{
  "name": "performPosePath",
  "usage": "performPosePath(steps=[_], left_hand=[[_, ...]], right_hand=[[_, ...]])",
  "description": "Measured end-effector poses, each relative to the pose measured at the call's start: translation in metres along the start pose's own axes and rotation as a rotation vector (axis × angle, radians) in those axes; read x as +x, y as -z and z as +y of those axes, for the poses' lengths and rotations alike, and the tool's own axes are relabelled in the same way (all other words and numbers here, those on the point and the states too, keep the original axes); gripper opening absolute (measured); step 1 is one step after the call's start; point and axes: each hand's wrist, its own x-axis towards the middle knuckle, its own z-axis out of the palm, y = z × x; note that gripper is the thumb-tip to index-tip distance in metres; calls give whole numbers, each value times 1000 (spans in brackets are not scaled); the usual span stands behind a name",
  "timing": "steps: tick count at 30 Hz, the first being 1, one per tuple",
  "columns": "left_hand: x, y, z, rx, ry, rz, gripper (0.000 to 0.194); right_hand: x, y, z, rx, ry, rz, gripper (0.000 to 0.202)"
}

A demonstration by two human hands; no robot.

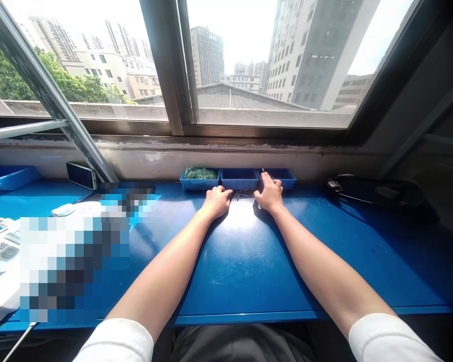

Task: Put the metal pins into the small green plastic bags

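On the blue tabletop, a small loose group of thin dark leaded parts (240, 194) lies between my two hands. My left hand (216, 202) rests just left of them, its fingers curled in and its thumb side towards the parts; whatever it pinches is hidden. Over the front edge of the right-hand blue bin (289, 180) reaches my right hand (271, 193), fingers stretched forward and thumb apart. Small dark parts show by its fingertips at the bin. The middle blue bin (239, 182) stands between that bin and the left one (200, 184).
Green circuit boards (201, 173) fill the left bin. A phone (82, 175) leans by a metal strut. White plugs and cables (2, 251) lie at left, beside a blurred patch. A blue tray (11, 176) sits far left, a dark bag-like object (377, 191) at right.
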Motion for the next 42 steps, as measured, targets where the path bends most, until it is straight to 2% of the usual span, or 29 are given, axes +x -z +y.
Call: performPosePath(steps=[3,5,9,11,13,21,26,31,35,42], left_hand=[[0,1,-1,-23,-15,-35,38],[1,1,-1,-30,-16,-41,37],[1,0,-1,-54,-22,-7,36],[1,1,0,-53,-25,8,35],[0,1,1,-42,-25,17,35],[-1,4,4,-52,-56,-9,35],[-1,5,6,-83,-85,72,37],[-1,6,8,-135,-171,172,32],[0,7,8,-139,-222,135,23],[0,7,7,-110,-221,140,26]], right_hand=[[4,0,10,12,-99,13,73],[4,-1,12,43,-102,35,71],[-3,-4,1,100,52,117,53],[-7,-6,-7,115,150,71,36],[-10,-8,-13,102,206,-15,28],[-5,-11,-15,137,163,-215,20],[-4,-13,-16,62,172,-210,18],[-6,-14,-17,176,322,-155,17],[-8,-13,-20,267,397,-156,18],[-13,-8,-25,394,428,-205,13]])
